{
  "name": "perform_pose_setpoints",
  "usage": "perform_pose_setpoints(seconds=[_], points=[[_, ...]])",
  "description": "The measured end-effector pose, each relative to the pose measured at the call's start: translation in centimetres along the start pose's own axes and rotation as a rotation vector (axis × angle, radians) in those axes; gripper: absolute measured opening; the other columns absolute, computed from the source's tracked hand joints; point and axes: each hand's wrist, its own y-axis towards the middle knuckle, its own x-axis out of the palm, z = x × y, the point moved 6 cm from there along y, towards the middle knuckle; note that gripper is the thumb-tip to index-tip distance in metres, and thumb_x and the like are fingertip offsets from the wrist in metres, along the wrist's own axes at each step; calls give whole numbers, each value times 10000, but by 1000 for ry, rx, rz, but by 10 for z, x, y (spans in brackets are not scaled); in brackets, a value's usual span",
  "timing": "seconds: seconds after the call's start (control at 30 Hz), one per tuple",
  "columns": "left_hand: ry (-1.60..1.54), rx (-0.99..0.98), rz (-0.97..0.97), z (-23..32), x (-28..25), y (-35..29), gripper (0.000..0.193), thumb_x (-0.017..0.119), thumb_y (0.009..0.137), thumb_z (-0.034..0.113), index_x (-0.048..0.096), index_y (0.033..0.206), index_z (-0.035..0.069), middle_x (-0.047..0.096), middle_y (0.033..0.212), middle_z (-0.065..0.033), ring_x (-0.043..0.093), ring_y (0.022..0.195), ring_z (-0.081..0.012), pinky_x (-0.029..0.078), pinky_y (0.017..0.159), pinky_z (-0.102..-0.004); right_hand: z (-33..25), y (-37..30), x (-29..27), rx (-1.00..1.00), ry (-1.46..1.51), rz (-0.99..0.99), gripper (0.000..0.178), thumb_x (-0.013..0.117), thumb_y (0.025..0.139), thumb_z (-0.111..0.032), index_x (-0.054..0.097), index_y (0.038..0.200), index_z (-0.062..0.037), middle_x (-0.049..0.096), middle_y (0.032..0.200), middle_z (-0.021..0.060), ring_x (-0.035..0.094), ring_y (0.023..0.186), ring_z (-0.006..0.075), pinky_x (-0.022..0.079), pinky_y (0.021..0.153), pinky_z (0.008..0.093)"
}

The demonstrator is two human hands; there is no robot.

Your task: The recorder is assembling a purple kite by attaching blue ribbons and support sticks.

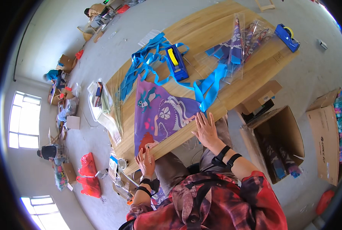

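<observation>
Sticks: thin pale green rods (117, 100) lie bundled at nine o'clock on the long wooden plank table (217, 28).
Left hand: the left hand (145, 160) pinches the red lower corner of the purple printed fabric kite (159, 115), fingertips closed on its edge.
Kite: spread flat at the table's near edge, its point toward the person.
Right hand: the right hand (206, 128) lies flat, fingers spread, pressing the kite's edge at four o'clock; it grips nothing.
Ribbons: blue fabric tails (209, 86) trail off at one o'clock, beside the blue tape dispenser (176, 61).
Doing it well: I'd judge the palm should hold firm while the corner is pulled taut, keeping wrinkles out.
Box: open cardboard carton (278, 142) on the floor at three o'clock.
</observation>
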Motion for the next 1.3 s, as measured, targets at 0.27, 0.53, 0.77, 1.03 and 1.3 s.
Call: perform_pose_setpoints(seconds=[0.27,0.53,0.77,1.03,1.3], points=[[-506,359,-13,177,15,80,557,546,939,25,446,1483,-44,481,1504,-257,453,1400,-431,334,1208,-487,3,1,-1,-9,14,25,730,550,996,-448,406,1539,17,404,1607,138,295,1530,270,88,1268,582],[-756,219,-69,273,34,135,552,462,952,8,435,1501,-37,552,1411,-273,542,1223,-456,435,1071,-494,16,3,1,-26,193,82,547,516,996,-230,470,1515,-63,473,1553,133,368,1491,264,129,1262,571],[-675,227,-12,280,55,130,700,480,812,-112,443,1504,-19,500,1479,-241,492,1289,-432,412,1098,-492,87,21,-30,248,577,417,289,620,940,-9,627,1228,-26,649,1195,183,598,1150,372,484,979,463],[-750,170,6,278,60,131,692,487,827,-96,424,1512,-26,488,1485,-254,481,1307,-460,390,1116,-502,104,29,5,435,758,272,245,764,904,-117,702,1092,26,674,1070,148,696,827,229,566,750,351],[-759,155,5,276,63,128,684,501,835,-69,423,1513,-26,470,1503,-251,460,1339,-462,363,1140,-532,99,45,23,528,913,258,365,809,883,-158,702,1173,35,699,1008,123,692,863,206,560,773,320]])
